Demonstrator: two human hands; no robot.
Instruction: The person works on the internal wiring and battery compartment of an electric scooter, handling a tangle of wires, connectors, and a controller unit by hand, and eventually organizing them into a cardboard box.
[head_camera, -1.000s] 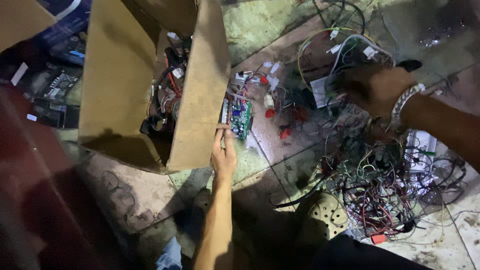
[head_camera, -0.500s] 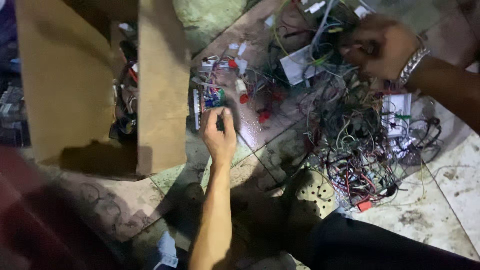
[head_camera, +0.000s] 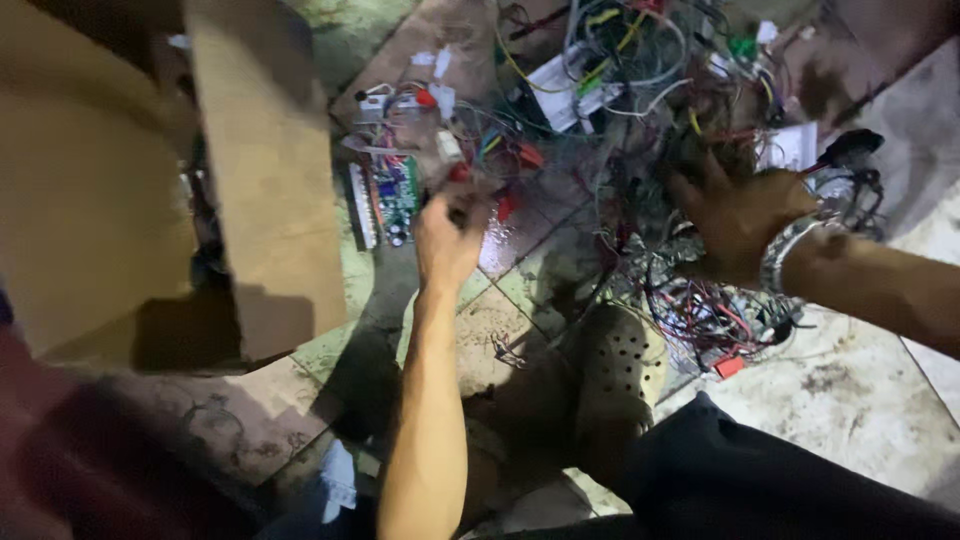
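right hand (head_camera: 738, 215) on tangled wires (head_camera: 690, 120), green circuit board (head_camera: 398, 198)

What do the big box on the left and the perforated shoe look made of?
Box: plain brown cardboard, matte, with flat folded flaps. Shoe: looks like moulded foam or rubber, tan and dull, with rows of round holes; the exact material is uncertain.

Worn tiled floor (head_camera: 850, 400) strewn with electronic scrap

A tangled heap of coloured wires (head_camera: 690, 200) is spread over the stained tiles at upper right, with a green circuit board (head_camera: 392, 200) lying near the middle. A large cardboard box (head_camera: 260, 170) is set on the floor at left, and a perforated beige clog (head_camera: 620, 375) is planted beside the wires.
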